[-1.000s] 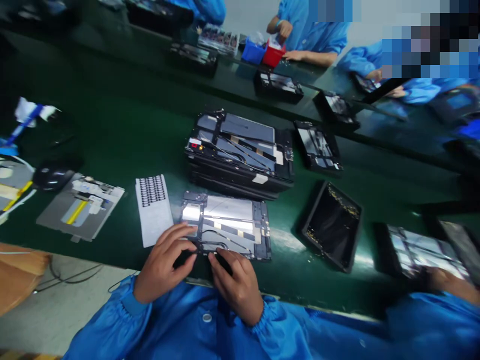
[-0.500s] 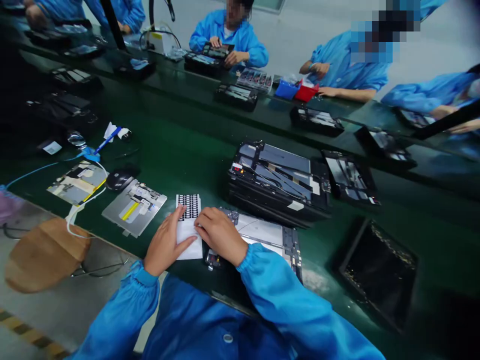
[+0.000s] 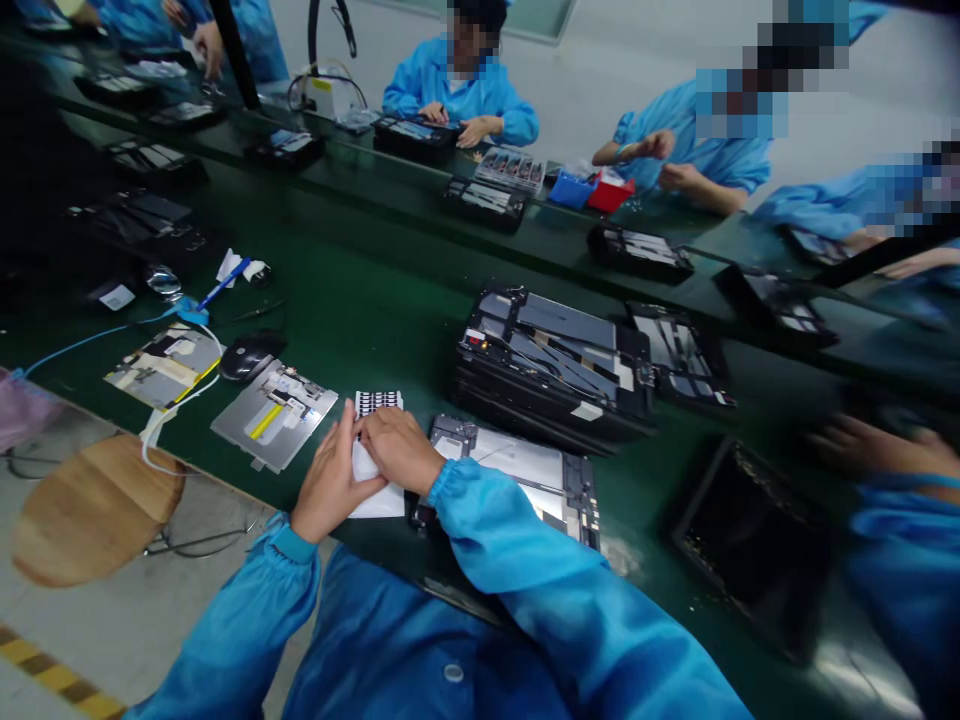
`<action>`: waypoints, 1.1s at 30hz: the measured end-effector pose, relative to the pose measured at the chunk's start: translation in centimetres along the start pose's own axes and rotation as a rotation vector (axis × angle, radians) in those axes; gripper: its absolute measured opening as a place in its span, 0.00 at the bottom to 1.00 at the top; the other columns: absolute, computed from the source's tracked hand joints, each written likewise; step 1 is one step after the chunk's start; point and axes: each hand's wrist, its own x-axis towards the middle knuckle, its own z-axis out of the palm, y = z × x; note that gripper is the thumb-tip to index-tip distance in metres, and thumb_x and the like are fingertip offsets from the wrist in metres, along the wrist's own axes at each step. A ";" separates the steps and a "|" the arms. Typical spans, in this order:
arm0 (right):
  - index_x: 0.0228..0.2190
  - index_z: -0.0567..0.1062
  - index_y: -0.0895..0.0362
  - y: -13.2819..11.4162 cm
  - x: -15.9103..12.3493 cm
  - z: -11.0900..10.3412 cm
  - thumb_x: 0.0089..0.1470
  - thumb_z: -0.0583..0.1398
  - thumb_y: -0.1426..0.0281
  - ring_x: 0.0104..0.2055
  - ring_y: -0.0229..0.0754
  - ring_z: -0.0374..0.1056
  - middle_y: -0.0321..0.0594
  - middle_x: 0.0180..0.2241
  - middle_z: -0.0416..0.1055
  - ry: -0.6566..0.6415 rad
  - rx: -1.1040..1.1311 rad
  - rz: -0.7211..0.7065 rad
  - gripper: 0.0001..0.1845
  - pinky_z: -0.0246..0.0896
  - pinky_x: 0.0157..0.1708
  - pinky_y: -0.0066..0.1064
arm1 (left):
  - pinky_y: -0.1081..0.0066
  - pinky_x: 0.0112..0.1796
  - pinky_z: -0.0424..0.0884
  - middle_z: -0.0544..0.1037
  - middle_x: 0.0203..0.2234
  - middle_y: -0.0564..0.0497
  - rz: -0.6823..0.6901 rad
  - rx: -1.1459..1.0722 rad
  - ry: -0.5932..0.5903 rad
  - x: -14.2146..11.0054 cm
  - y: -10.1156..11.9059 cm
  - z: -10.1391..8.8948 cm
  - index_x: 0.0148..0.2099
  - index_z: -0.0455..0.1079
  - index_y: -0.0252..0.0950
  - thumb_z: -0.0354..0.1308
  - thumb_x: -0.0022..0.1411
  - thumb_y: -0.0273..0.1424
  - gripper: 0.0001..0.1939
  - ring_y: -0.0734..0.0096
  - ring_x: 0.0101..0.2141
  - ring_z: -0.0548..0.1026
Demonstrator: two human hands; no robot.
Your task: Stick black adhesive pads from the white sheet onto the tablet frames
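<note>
A white sheet of small black labels (image 3: 379, 401) lies near the table's front edge, mostly covered by my hands. My left hand (image 3: 330, 482) rests along its left side, fingers stretched and thumb apart across the lower, blank part. Over the sheet's middle, my right hand (image 3: 399, 450) is closed in a pinch, fingertips against the left hand's fingers. What it pinches, if anything, is hidden. Under my right forearm lies an opened tablet-like housing (image 3: 517, 455) with a pale battery area. Left of the sheet sits a silver screen panel (image 3: 277, 418) with a yellow strip.
A stack of black device housings (image 3: 555, 370) stands behind the opened one. A black mouse (image 3: 251, 355), a second panel (image 3: 165, 365) and cables are at left. A dark screen (image 3: 754, 550) lies at right, near a co-worker's blurred hand (image 3: 889, 445). More people work across the table.
My right hand has moved left across the sheet to my left hand's fingers, covering more labels. A co-worker's arm has come in at the right edge.
</note>
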 end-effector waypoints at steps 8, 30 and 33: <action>0.38 0.67 0.53 2.5 -16.2 -8.5 0.69 0.53 0.72 0.41 0.41 0.64 0.38 0.37 0.64 0.416 0.467 0.107 0.05 0.62 0.42 0.32 | 0.46 0.65 0.59 0.63 0.67 0.42 0.126 -0.012 0.124 0.2 0.0 -1.4 0.74 0.46 0.43 0.62 0.65 0.39 0.42 0.50 0.67 0.61; 0.43 0.72 0.56 5.0 -27.5 -3.5 0.70 0.54 0.72 0.46 0.46 0.68 0.45 0.45 0.74 0.370 -0.128 0.314 0.07 0.66 0.46 0.38 | 0.60 0.54 0.66 0.79 0.41 0.50 0.554 -0.085 -0.145 -0.8 16.2 8.9 0.43 0.71 0.38 0.59 0.68 0.29 0.01 0.64 0.48 0.76; 0.43 0.72 0.56 5.0 -27.4 -3.5 0.70 0.53 0.72 0.46 0.46 0.68 0.45 0.45 0.74 0.362 -0.144 0.315 0.07 0.65 0.46 0.38 | 0.61 0.53 0.67 0.79 0.41 0.50 0.555 -0.087 -0.150 -0.9 16.2 8.8 0.42 0.71 0.39 0.59 0.68 0.29 0.01 0.64 0.48 0.76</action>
